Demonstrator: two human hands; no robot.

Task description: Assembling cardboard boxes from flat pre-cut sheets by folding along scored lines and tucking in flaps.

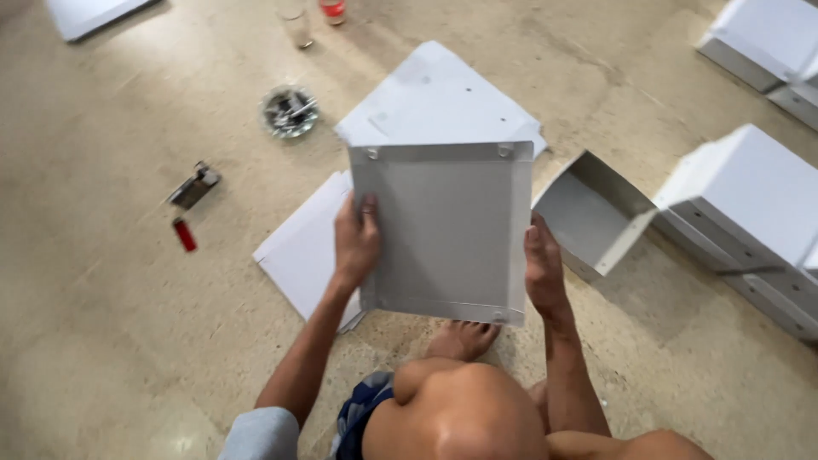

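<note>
From the head camera, both hands grip a grey card panel [447, 230] with folded side flaps, held above the floor [111, 341] in front of the knees — the left hand [356, 241] pinching its left edge, the right hand [543, 267] closed on its right edge. Flat white sheets [439, 98] lie beneath; a half-formed open box [592, 213] sits just right, finished white boxes [750, 200] beyond. Likely mid-folding — the flaps next need squaring up evenly.

Ashtray [290, 111] left — open box [592, 213] right
</note>
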